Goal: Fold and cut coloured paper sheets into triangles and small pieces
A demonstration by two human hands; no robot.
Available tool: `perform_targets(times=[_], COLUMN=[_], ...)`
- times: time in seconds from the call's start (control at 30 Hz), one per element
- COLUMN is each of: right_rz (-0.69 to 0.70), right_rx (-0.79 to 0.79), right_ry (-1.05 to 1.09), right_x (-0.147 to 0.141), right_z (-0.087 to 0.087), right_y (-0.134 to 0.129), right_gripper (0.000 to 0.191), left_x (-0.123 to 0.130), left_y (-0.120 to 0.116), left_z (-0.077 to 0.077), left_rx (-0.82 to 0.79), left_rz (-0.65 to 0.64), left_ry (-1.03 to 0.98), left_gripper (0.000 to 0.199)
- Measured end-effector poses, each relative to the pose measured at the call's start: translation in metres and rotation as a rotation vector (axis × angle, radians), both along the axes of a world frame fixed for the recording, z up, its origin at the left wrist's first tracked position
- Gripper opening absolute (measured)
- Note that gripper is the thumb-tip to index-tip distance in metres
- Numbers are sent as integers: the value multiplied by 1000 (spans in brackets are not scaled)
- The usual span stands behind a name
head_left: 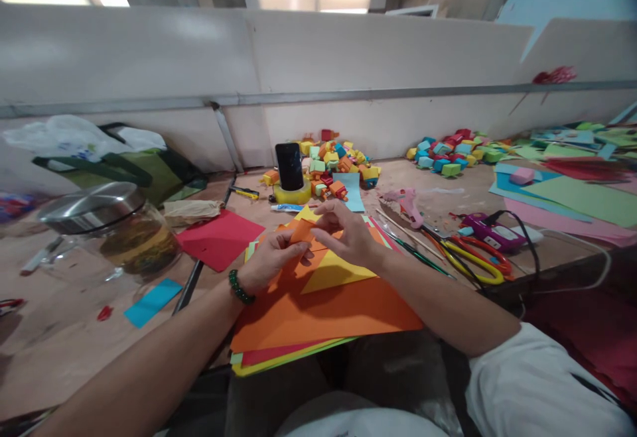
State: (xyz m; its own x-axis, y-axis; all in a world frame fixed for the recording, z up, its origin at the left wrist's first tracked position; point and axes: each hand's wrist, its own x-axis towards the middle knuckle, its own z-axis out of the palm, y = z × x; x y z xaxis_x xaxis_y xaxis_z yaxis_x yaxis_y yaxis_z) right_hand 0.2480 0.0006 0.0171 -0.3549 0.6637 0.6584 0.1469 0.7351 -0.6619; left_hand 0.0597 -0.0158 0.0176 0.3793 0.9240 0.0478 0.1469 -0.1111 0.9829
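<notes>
A small folded piece of orange paper (301,231) is pinched between the thumb and fingers of my left hand (271,259). At its right edge is my right hand (352,233), thumb and index finger apart and curved close to the paper; I cannot tell if they touch it. Below both hands lies a stack of coloured sheets with a large orange sheet (318,317) on top. A yellow piece of paper (338,272) rests on that sheet, partly under my right wrist.
Behind stand a phone (289,166) on a yellow tape roll (292,194) and piles of folded paper blocks (328,165). To the right lie a pink glue gun (405,205), scissors (472,261) and a purple device (490,231). A glass teapot (134,245) stands left.
</notes>
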Motion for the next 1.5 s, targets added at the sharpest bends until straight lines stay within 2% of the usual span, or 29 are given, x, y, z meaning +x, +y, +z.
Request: perform_targets(times=[0.1, 0.27, 0.4, 0.53, 0.67, 0.87, 1.03, 1.13, 1.23, 1.37, 1.43, 1.5], right_rz=[-45, -142, -137, -111, -90, -94, -105, -96, -101, -115, -124, -144], right_rx=[13, 62, 63, -76, -242, -521, -597, -633, -690, -775, -787, -788], right_ry=[-19, -69, -85, -75, -53, 88, 135, 137, 119, 4, -43, -89], right_x=[-3, -6, -5, -5, -2, 4, 4, 4, 6, 7, 7, 9], right_z=[-1, -6, -3, 1, 0, -1, -3, -4, -2, 7, 10, 11], right_y=[1, 2, 1, 2, 10, 27, 31, 33, 34, 33, 31, 27], right_gripper=[48, 26, 27, 25, 29, 32, 34, 34, 33, 27, 25, 25], left_x=[1, 8, 10, 10, 7, 0, -6, -8, -8, -4, -1, 2], left_y=[0, -3, -5, -5, -5, -2, 3, 4, 3, 0, -3, -6], left_z=[-2, -6, -6, -3, 0, 2, 4, 3, 0, -6, -9, -12], left_rx=[84, 154, 154, 95, -17, -126, -253, -289, -159, 285, 404, 449], left_rz=[-19, -32, -11, -18, -33, -32, -41, -8, -4, 69, 21, -56], left_ry=[42, 14, 34, 89, 38, -46, -66, -58, 106, 398, 497, 581], left_gripper=[46, 46, 40, 35, 35, 47, 43, 59, 75, 87, 89, 83])
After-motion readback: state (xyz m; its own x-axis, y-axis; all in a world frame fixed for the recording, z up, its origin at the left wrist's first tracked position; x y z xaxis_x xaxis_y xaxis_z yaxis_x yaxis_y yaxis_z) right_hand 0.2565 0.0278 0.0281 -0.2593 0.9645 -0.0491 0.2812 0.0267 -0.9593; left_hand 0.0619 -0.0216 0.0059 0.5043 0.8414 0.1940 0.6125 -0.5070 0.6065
